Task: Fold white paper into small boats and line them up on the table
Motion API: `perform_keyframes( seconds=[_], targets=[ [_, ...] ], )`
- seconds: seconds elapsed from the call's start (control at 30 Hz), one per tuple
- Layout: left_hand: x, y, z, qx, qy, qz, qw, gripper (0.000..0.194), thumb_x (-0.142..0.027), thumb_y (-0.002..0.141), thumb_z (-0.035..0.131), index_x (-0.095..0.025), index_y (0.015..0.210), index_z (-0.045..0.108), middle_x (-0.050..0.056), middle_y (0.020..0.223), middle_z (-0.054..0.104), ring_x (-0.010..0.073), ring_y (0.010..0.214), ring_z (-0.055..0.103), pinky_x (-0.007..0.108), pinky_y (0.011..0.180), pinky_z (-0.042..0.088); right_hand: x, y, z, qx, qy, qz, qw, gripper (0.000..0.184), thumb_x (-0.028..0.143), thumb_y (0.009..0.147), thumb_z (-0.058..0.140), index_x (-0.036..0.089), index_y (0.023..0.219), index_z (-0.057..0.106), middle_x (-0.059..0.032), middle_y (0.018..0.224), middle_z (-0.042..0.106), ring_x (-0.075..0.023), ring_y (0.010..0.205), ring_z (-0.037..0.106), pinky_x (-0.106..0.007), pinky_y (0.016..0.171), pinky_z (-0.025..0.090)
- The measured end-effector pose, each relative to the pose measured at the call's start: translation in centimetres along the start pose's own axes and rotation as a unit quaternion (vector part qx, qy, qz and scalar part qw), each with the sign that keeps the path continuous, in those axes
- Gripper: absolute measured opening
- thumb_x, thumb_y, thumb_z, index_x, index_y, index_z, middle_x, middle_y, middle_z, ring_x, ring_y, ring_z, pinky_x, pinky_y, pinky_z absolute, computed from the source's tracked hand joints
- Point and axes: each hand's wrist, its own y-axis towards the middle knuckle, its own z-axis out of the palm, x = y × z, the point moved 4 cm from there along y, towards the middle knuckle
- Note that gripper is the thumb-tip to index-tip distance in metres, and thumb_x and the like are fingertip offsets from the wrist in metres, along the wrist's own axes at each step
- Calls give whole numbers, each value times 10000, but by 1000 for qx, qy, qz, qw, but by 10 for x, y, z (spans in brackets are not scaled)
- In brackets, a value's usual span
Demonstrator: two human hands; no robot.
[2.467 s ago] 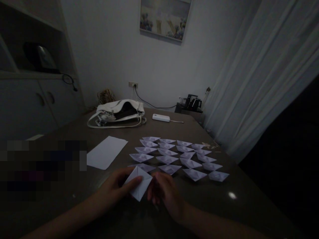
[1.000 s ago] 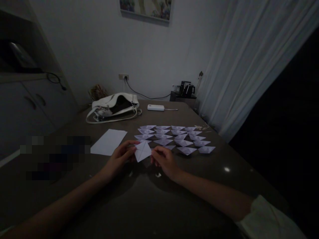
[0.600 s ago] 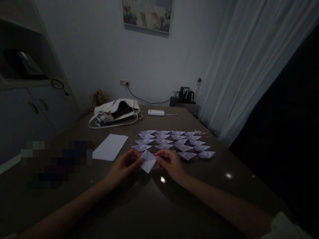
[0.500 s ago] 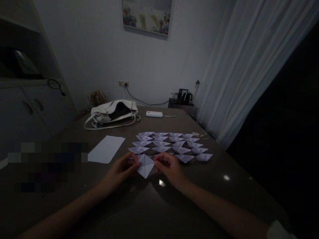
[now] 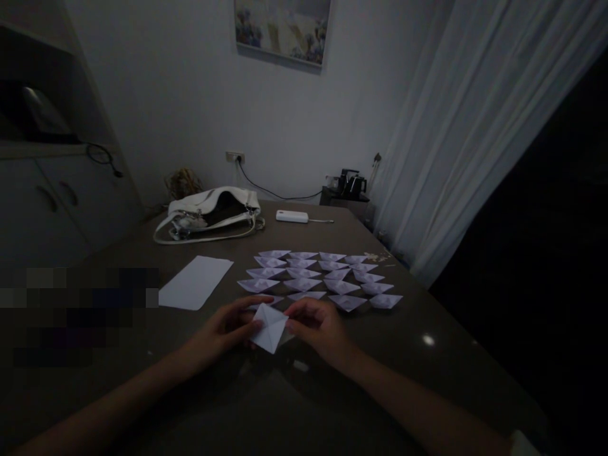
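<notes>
A white folded paper piece point(image 5: 269, 327), diamond-shaped with creases, is held just above the dark table point(image 5: 361, 367) near its front. My left hand point(image 5: 223, 329) pinches its left corner with closed fingers. My right hand point(image 5: 316, 326) pinches its right side, fingers curled. Just beyond my hands lie several finished folded paper boats point(image 5: 323, 277) in rows.
A flat white sheet point(image 5: 196, 282) lies left of the boats. A white handbag point(image 5: 211, 212) and a white power bank point(image 5: 292, 216) sit at the far edge. A cabinet stands at the left, a curtain point(image 5: 475, 126) at the right. A kettle point(image 5: 350, 183) stands on a side table.
The folded piece, held by both hands throughout, has been turned and shifted slightly nearer to me. The view has swung a little.
</notes>
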Motion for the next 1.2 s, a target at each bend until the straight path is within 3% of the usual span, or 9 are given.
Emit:
perform_keyframes(
  seconds=[0.1, 0.17, 0.23, 0.4, 0.57, 0.77, 1.03, 1.2],
  targets=[
    [-3, 2, 2, -1, 32, 9, 999, 374, -461, 850, 633, -156, 1065, 655, 27, 805, 670, 170, 691, 592, 231, 585, 451, 0, -1, 2, 7, -17, -2, 1000, 116, 256, 771, 709, 179, 848, 671, -5, 787, 671, -132, 708, 625, -275, 689, 486],
    [-5, 3, 3, 2, 50, 21, 999, 362, -495, 840, 623, -140, 861, 690, 15, 711, 636, 159, 634, 560, 224, 555, 426, 0, -3, 4, 7, -28, 2, 1000, 116, 260, 767, 709, 180, 838, 665, -3, 770, 661, -135, 695, 618, -274, 674, 483],
    [-7, 3, 3, 4, 59, 26, 998, 373, -505, 834, 621, -142, 784, 691, 4, 653, 608, 153, 606, 538, 221, 545, 408, -2, -3, 4, 0, -37, 5, 999, 123, 270, 763, 711, 181, 833, 662, -1, 749, 653, -138, 680, 612, -272, 657, 480],
    [-7, 1, 5, 36, 60, 15, 997, 352, -486, 848, 614, -148, 820, 709, 9, 695, 641, 162, 646, 562, 221, 585, 425, -5, -4, 3, -19, -39, 5, 999, 121, 274, 762, 703, 184, 829, 655, 1, 735, 642, -137, 667, 603, -265, 641, 479],
    [-4, -1, 13, 59, 50, 10, 997, 398, -529, 829, 620, -147, 742, 689, -1, 623, 618, 139, 565, 541, 214, 533, 440, 1, -6, 5, -1, -47, -4, 999, 96, 230, 767, 693, 180, 832, 643, -2, 777, 642, -129, 692, 596, -263, 667, 481],
    [-2, -1, 15, 30, 54, -20, 998, 469, -593, 820, 592, -134, 788, 678, 21, 582, 653, 146, 507, 571, 211, 472, 443, 6, -9, 10, 7, -57, -15, 998, 108, 196, 770, 683, 181, 866, 638, -3, 809, 644, -122, 699, 590, -252, 660, 473],
    [-4, -2, 10, 2, 149, 45, 988, 395, -482, 873, 569, -144, 718, 701, 5, 587, 631, 147, 539, 565, 211, 512, 452, -5, -6, 9, 13, 9, 84, 996, 209, 350, 796, 661, 149, 760, 618, -3, 678, 637, -78, 504, 511, -208, 501, 401],
    [-1, -2, 11, 15, 151, 36, 988, 404, -480, 885, 533, -144, 743, 704, 1, 611, 635, 145, 555, 561, 203, 507, 442, -10, -5, 10, 25, 22, 117, 993, 253, 386, 772, 686, 140, 745, 632, -14, 671, 663, -66, 473, 510, -190, 469, 390]
  ],
)
